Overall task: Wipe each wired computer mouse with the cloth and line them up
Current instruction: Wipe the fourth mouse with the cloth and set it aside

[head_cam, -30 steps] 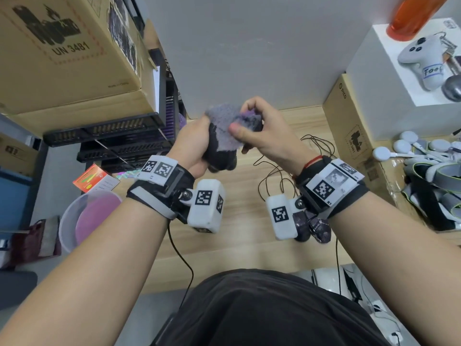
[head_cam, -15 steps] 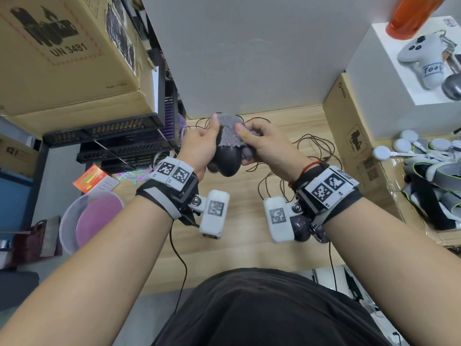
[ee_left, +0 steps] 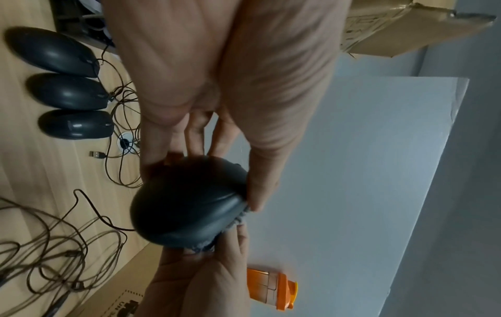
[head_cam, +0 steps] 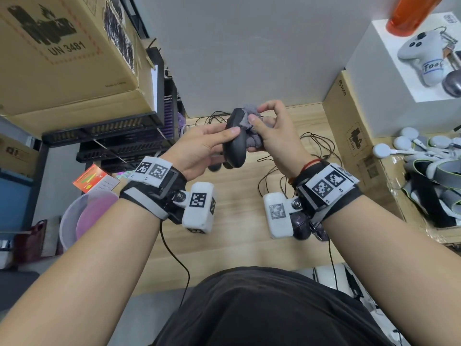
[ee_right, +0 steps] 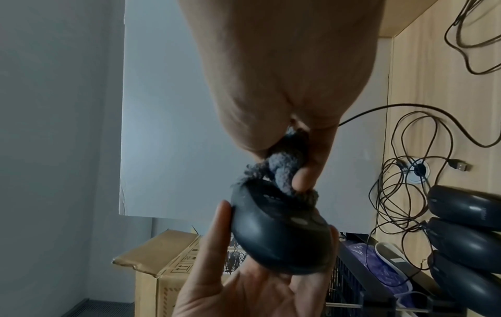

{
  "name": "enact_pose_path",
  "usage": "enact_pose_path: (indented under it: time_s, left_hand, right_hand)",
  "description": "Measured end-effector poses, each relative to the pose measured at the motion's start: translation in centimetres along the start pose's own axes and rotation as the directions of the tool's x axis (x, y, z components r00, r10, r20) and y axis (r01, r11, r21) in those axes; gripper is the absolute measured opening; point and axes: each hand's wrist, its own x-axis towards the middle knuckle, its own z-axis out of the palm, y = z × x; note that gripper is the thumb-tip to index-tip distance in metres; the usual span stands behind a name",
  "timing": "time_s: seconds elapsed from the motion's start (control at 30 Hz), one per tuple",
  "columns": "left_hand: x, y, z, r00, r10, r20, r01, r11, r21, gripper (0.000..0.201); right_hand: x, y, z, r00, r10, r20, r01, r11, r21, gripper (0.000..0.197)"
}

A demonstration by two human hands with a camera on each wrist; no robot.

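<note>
We are in the middle of wiping one mouse (head_cam: 234, 143), held up in the air between our hands, above the desk (head_cam: 239, 208). Our left hand (head_cam: 199, 151) curls round its body, thumb on one side and fingers on the other. Our right hand (head_cam: 272, 136) bunches the grey cloth (ee_right: 284, 167) in curled fingers and presses it against the mouse's underside. Three more mice (ee_left: 70, 92) lie side by side on the desk beyond our left hand, so this looks like a late one. Next, we judge, comes setting it down beside that row, minding the tangled cables (head_cam: 309, 148) under our right hand. The desk is pale wood against a grey wall, with cardboard boxes (head_cam: 62, 51) stacked on either side.
</note>
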Motion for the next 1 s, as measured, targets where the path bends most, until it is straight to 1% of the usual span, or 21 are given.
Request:
enact_pose_path:
  time_s: [0.1,0.13,0.17,0.23,0.3,0.37,0.43,0.47,0.5,0.53,0.57,0.6,0.63,0.67,0.7,0.73,0.8,0.87,0.9,0.93,1.0]
  left_hand:
    - [0.1,0.3,-0.1,0.999,-0.042,-0.033,0.037,0.99,-0.139,0.014]
    - [0.1,0.3,-0.1,0.998,-0.055,-0.042,0.046,0.983,-0.178,0.011]
    - [0.0,0.3,-0.2,0.998,-0.054,-0.04,0.045,0.98,-0.195,0.013]
    - [0.0,0.3,-0.3,0.999,-0.03,-0.037,0.022,0.983,-0.184,0.028]
    - [0.0,0.3,-0.3,0.999,-0.005,-0.047,-0.003,0.985,-0.171,0.034]
    - [0.0,0.4,-0.6,0.999,-0.005,-0.051,-0.005,0.981,-0.193,0.029]
    - [0.0,0.6,-1.0,0.998,-0.018,-0.067,0.004,0.979,-0.204,0.025]
    - [-0.1,0.7,-1.1,0.997,-0.022,-0.073,0.007,0.981,-0.195,0.027]
    - [-0.2,0.9,-1.1,0.997,-0.022,-0.074,0.009,0.984,-0.178,0.032]
    - [-0.2,1.0,-1.0,0.997,-0.02,-0.076,0.008,0.987,-0.158,0.041]
    - [-0.3,1.0,-0.8,0.996,-0.019,-0.084,0.008,0.99,-0.139,0.049]
    - [-0.4,1.1,-0.5,0.996,-0.019,-0.09,0.007,0.991,-0.135,0.051]
    - [-0.4,1.2,-0.2,0.995,-0.024,-0.095,0.009,0.988,-0.152,0.048]
    - [-0.4,1.3,-0.1,0.995,-0.032,-0.099,0.014,0.983,-0.181,0.043]
    - [-0.3,1.3,-0.1,0.994,-0.035,-0.101,0.013,0.977,-0.212,0.041]
    - [-0.3,1.3,-0.2,0.994,-0.036,-0.102,0.01,0.971,-0.239,0.044]
    - [-0.4,1.2,-0.5,0.995,-0.051,-0.086,0.026,0.964,-0.264,0.057]
    - [-0.5,0.9,-0.8,0.994,-0.071,-0.081,0.046,0.962,-0.269,0.054]
    - [-0.8,0.9,-0.8,0.995,-0.077,-0.069,0.054,0.955,-0.292,0.046]
    - [-1.0,0.8,-0.6,0.995,-0.081,-0.055,0.06,0.945,-0.321,0.04]
    - [-1.0,0.7,-0.2,0.997,-0.075,-0.034,0.058,0.934,-0.352,0.04]
  right_hand:
    - [0.5,0.0,-0.3,0.99,-0.068,-0.125,0.059,0.995,-0.077,0.014]
    - [0.7,-0.1,-0.5,0.986,-0.106,-0.131,0.094,0.991,-0.093,0.016]
    - [0.7,-0.3,-0.4,0.985,-0.14,-0.104,0.128,0.985,-0.117,0.018]
    - [0.5,-0.5,0.0,0.973,-0.229,0.017,0.227,0.947,-0.227,0.021]
    - [0.1,-0.7,0.3,0.942,-0.283,0.179,0.327,0.895,-0.305,0.023]
    - [-0.1,-1.1,0.0,0.907,-0.246,0.342,0.364,0.867,-0.34,0.023]
    - [-0.2,-2.0,-0.8,0.844,-0.14,0.518,0.374,0.846,-0.381,0.021]
    - [-0.2,-2.4,-1.1,0.813,-0.098,0.574,0.372,0.846,-0.383,0.02]
    - [-0.2,-2.7,-1.3,0.801,-0.091,0.592,0.373,0.849,-0.374,0.018]
    - [-0.1,-2.9,-1.3,0.816,-0.112,0.568,0.374,0.851,-0.369,0.017]
    - [0.2,-2.9,-1.2,0.851,-0.146,0.505,0.367,0.852,-0.372,0.018]
    - [0.6,-2.8,-1.0,0.893,-0.184,0.41,0.352,0.853,-0.384,0.022]
    - [0.9,-2.8,-0.8,0.924,-0.22,0.312,0.337,0.855,-0.395,0.028]
    - [1.2,-2.9,-0.6,0.939,-0.237,0.248,0.322,0.859,-0.398,0.032]
    - [1.3,-2.9,-0.5,0.941,-0.238,0.24,0.318,0.863,-0.393,0.031]
    - [1.1,-2.9,-0.4,0.932,-0.227,0.284,0.328,0.863,-0.385,0.026]
    - [0.2,-3.3,-0.3,0.886,-0.175,0.429,0.356,0.85,-0.389,0.017]
    - [-0.3,-3.5,-0.6,0.839,-0.121,0.531,0.356,0.859,-0.367,0.015]
    - [-0.1,-3.4,-0.7,0.842,-0.124,0.525,0.344,0.873,-0.346,0.015]
    - [0.2,-3.2,-0.8,0.871,-0.149,0.468,0.331,0.882,-0.336,0.013]
    - [1.1,-2.7,-0.8,0.941,-0.216,0.262,0.302,0.884,-0.356,0.01]
